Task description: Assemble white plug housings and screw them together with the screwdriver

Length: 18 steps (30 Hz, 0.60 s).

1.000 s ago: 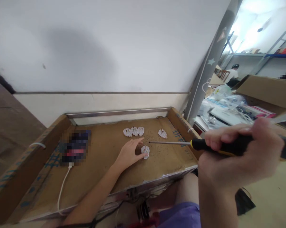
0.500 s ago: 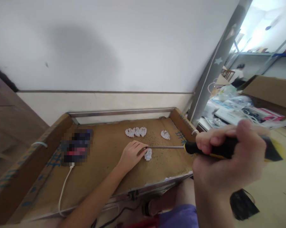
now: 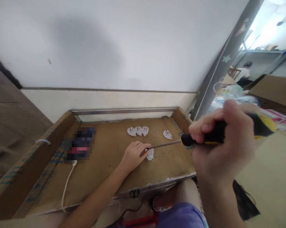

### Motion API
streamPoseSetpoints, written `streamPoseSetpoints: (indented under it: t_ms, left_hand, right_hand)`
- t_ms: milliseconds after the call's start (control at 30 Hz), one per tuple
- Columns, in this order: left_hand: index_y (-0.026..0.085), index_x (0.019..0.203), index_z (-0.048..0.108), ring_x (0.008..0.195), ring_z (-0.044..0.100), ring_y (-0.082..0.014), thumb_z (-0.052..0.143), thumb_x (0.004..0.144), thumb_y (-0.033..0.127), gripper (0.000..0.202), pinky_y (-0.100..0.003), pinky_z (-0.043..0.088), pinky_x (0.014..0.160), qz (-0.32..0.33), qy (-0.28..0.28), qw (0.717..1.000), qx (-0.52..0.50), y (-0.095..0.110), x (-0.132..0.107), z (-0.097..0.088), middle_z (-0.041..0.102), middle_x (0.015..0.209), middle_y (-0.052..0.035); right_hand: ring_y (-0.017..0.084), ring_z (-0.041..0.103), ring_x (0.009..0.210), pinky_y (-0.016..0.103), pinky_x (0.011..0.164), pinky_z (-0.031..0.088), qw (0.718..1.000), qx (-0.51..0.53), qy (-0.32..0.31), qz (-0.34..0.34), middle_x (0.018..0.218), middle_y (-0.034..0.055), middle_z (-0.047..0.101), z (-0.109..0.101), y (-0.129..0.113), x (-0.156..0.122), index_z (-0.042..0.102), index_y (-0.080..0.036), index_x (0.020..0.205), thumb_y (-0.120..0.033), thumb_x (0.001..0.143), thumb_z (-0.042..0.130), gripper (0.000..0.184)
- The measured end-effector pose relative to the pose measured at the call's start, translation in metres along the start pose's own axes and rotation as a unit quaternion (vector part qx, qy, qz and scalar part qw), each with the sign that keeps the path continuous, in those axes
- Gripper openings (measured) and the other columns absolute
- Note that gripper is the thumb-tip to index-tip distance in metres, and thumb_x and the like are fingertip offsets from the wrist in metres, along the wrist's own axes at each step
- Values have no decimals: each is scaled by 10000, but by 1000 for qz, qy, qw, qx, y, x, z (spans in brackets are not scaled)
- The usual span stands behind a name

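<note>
My right hand (image 3: 225,136) is wrapped round the black and yellow handle of a screwdriver (image 3: 168,144), held raised at the right. Its metal shaft slopes down leftward to the fingertips of my left hand (image 3: 133,155). There the left fingers are closed at a small whitish plug piece (image 3: 150,154), close to the cardboard surface. The screwdriver tip meets the fingertips at the piece's upper edge; the exact contact is hidden. Behind the left hand, several similar plug pieces with metal pins (image 3: 138,130) sit side by side. Another whitish plug piece (image 3: 167,134) lies apart, to their right.
A cardboard-lined tray (image 3: 104,142) has raised side walls. On its left lies a blurred-out dark device (image 3: 79,145) with a white cable (image 3: 66,186). Dark specks dot the cardboard near the plug pieces. Beyond a grey post, an open carton (image 3: 274,91) and a seated person (image 3: 244,73) are visible.
My right hand and the screwdriver handle have risen and shifted slightly left, so the shaft slopes more steeply. The plug piece at my left fingertips looks slightly turned. The whole view has shifted a little.
</note>
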<state>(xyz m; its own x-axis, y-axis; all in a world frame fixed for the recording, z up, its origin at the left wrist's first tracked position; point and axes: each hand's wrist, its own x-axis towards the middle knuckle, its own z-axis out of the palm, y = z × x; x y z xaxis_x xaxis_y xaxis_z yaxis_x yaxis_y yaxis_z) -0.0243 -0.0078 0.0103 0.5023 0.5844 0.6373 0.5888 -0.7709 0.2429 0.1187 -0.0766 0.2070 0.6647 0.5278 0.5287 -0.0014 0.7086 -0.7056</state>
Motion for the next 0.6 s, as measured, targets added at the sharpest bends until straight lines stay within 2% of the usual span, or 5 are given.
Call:
streamPoseSetpoints:
  t_ms: [200,367,600]
  left_hand:
    - [196,990,614,781,626,-164,513,874,247,162,-301,479,725,-22,2,1000,-8,2,-3,0,701,879,-27]
    - [207,1061,590,775,634,-160,520,866,254,213,-305,490,748,-48,4,998,-40,2,-6,5,705,840,-16]
    - [209,1128,544,812,639,-171,554,861,267,273,-318,487,767,-52,-11,997,-62,3,-1,9,720,868,1]
  right_hand:
    - [71,345,322,255,295,255,997,-25,-72,-10,419,-74,405,13,1,-1,431,-212,552,-405,679,671,332]
    - [80,348,363,262,345,285,996,-53,-67,-37,462,-65,394,13,-1,-5,422,-232,572,-348,740,631,292]
    - [60,340,311,229,274,244,994,-23,-92,-44,431,-81,404,6,6,7,422,-218,583,-314,749,629,283]
